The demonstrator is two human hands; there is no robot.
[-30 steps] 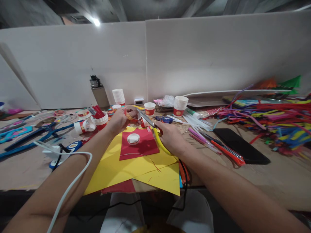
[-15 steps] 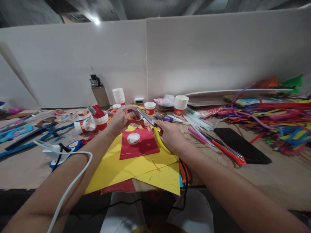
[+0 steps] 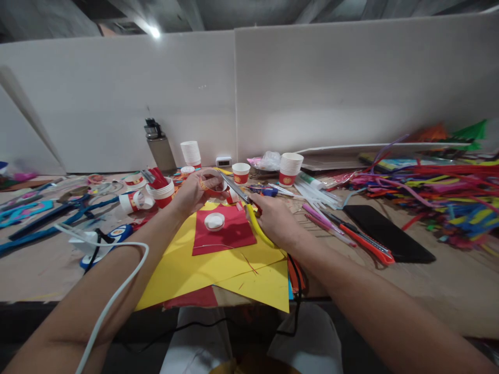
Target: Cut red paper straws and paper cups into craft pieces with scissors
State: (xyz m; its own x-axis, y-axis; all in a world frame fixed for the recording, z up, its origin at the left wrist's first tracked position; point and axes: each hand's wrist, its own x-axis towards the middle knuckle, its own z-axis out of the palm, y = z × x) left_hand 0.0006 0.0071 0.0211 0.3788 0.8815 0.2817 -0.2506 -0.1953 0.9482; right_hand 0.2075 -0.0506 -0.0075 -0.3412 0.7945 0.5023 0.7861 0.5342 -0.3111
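Note:
My left hand point(image 3: 196, 190) is closed on a ring cut from a paper cup point(image 3: 212, 186), held up over the sheets. In my right hand point(image 3: 273, 214) is a pair of scissors point(image 3: 254, 221) with yellow handles; its blades point up and left, with the tips close to the ring's right side. Whether the blades touch the paper I cannot tell. Beneath both hands a red paper square point(image 3: 230, 236) lies on yellow sheets point(image 3: 175, 280). A white round cup base point(image 3: 214, 222) rests on the red square, along with a thin cut strip.
Cup stacks point(image 3: 290, 169) and a single paper cup point(image 3: 240, 171) stand behind my hands. A bottle point(image 3: 159, 148) is at the back left. To the right lie an orange utility knife point(image 3: 368, 245), a black phone point(image 3: 385, 234) and colourful pipe cleaners point(image 3: 440, 192). A white cable point(image 3: 113, 298) crosses my left forearm.
My left hand and the ring have shifted very slightly, the ring tilting a little. The right hand with the scissors stays nearly in place.

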